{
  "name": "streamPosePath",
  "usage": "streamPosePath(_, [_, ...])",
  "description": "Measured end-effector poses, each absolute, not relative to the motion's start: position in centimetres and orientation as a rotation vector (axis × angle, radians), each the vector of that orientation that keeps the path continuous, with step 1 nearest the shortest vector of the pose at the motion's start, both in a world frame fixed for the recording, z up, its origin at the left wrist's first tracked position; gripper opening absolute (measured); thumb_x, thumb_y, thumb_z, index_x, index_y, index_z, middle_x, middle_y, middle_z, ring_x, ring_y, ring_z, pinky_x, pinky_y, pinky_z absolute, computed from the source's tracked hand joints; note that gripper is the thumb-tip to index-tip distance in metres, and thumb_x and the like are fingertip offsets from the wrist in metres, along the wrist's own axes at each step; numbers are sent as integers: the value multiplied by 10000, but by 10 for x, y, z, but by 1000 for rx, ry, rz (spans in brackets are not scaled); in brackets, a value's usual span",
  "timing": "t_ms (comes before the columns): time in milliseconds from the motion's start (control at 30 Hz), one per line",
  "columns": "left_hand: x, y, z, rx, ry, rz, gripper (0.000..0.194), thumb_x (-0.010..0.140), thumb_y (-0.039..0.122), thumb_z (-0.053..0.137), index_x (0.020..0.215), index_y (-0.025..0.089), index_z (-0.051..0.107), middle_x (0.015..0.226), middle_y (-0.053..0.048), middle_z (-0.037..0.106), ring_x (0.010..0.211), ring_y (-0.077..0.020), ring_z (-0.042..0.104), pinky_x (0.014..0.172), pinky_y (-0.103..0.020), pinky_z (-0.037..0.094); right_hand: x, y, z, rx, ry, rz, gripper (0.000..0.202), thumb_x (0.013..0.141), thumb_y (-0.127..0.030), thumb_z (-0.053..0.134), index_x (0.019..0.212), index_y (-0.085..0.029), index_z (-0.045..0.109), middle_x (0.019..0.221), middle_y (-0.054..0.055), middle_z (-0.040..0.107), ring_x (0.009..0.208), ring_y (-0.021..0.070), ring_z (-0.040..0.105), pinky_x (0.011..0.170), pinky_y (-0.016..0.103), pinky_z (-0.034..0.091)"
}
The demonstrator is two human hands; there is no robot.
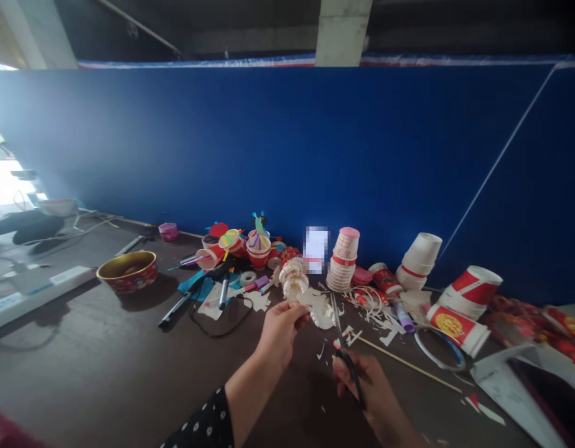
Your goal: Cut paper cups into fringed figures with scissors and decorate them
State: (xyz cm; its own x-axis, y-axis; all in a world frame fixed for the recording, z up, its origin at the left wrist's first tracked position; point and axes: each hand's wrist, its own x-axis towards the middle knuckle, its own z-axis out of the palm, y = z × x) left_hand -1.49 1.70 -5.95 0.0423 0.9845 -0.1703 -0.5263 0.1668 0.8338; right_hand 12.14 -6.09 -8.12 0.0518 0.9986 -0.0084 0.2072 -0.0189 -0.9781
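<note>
My left hand point(279, 328) is closed in a pinch on a white paper cutout point(319, 306) with a scalloped, bumpy edge. My right hand point(374, 387) grips black-handled scissors point(356, 377), their blades pointing away from me at the cutout's right side. Whether the blades are touching the paper I cannot tell. Just beyond the left hand lies a chain of curled white scalloped pieces point(293, 277), with red ones behind it. Small paper scraps are scattered around the scissors.
A stack of paper cups point(342, 264) stands behind the hands, beside a blurred bright screen point(316, 250). More cups point(416, 261) and a wooden stick point(409, 362) lie right. Markers point(224, 291), decorated cups point(258, 250), a red-gold bowl point(129, 274) and a power strip point(45, 289) are left.
</note>
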Motion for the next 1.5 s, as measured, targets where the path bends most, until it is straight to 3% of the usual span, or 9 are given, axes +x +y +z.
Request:
streamPosePath(167, [-14,15,-58,682,822,1307,200,499,159,683,543,135,490,503,16,550,464,-54,469,472,-174,318,125,-57,-80,-1437,-1344,1091,479,642,-599,544,455,-160,499,394,-28,448,417,93,374,435,219,253])
streamPosePath(233, [-14,13,-57,701,787,1291,222,506,126,668,687,138,540,518,30,563,445,-49,466,460,-171,312,127,-56,-81,-1442,-1354,1056,474,659,-589,536,463,-159,493,407,-27,445,431,93,374,442,219,259])
streamPosePath(367, [-14,9,-54,770,750,1134,453,530,81,613,974,141,545,558,26,598,450,-71,522,462,-176,335,130,-55,-85,-1443,-1368,1080,447,660,-553,561,468,-156,484,414,-38,416,420,83,340,427,214,247])
streamPosePath(600, [-9,1,-57,850,786,947,149,605,200,619,706,124,542,561,-32,625,474,-115,587,432,-170,346,130,-51,-85,-1375,-1289,920,352,644,-464,634,524,-150,530,464,-35,445,467,103,384,450,215,304])
streamPosePath(767, [-4,-5,-65,808,770,827,177,572,223,657,630,138,514,555,-16,613,472,-118,576,453,-193,367,134,-50,-80,-1304,-1097,925,284,624,-416,664,580,-151,572,519,-22,501,523,128,438,478,220,349])
streamPosePath(1067, [-4,-4,-63,1014,811,879,214,564,298,696,613,125,582,521,31,538,451,-50,429,465,-185,295,135,-51,-80,-1300,-1108,989,256,629,-354,661,561,-158,509,526,-44,440,504,98,368,467,211,316])
streamPosePath(1200, [-6,-1,-61,1112,874,880,178,560,275,679,561,123,586,476,39,490,436,-49,374,454,-197,255,133,-51,-80,-1328,-1126,1007,265,630,-380,653,570,-162,515,550,-32,480,502,104,388,468,217,319])
streamPosePath(1367, [-10,7,-67,1131,1024,996,177,567,293,650,572,126,592,452,48,459,414,-46,327,439,-202,203,137,-52,-72,-1456,-1116,763,359,620,-453,644,491,-173,460,505,-34,443,501,108,378,466,219,296])
streamPosePath(1500, [-11,13,-72,1067,1101,1114,154,578,266,627,597,119,586,449,50,442,414,-46,326,437,-196,207,135,-58,-67,-1472,-1290,908,433,708,-540,519,487,-174,446,455,-48,386,455,92,340,453,222,266])
